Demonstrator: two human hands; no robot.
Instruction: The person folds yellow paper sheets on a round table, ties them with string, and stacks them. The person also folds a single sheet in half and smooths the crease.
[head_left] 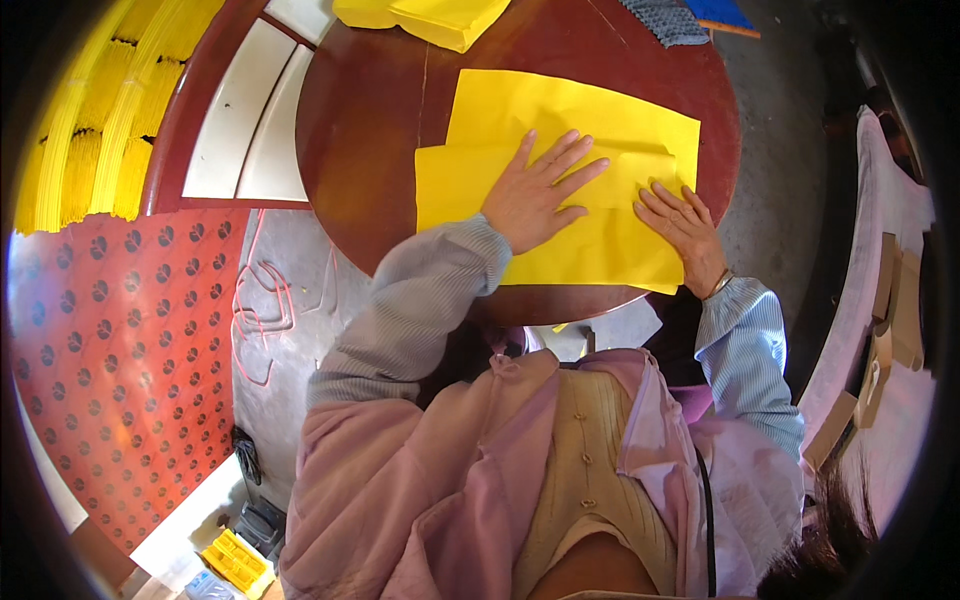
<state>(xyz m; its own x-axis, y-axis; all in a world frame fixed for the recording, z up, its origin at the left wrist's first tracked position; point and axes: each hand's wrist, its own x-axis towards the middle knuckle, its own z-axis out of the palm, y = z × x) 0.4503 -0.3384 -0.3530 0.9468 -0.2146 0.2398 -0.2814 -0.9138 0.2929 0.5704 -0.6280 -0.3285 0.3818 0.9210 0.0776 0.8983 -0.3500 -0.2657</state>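
At the far left hang bundles of yellow strands [95, 110], and below them lies a red mat [110, 370] dotted with dark marks. A white panel [250, 110] sits in a dark red frame beside a round reddish-brown table [365, 130]. Yellow paper sheets [560, 115] lie overlapping on the table's near side. The person's left hand [535, 195] rests flat on the paper, fingers spread, gripping nothing. Just to its right, the right hand [685, 230] presses down on the same paper with fingers slightly bent, also grasping nothing. Another yellow stack [430, 20] lies at the table's far edge. At the right stand pale brown cardboard pieces [890, 320].
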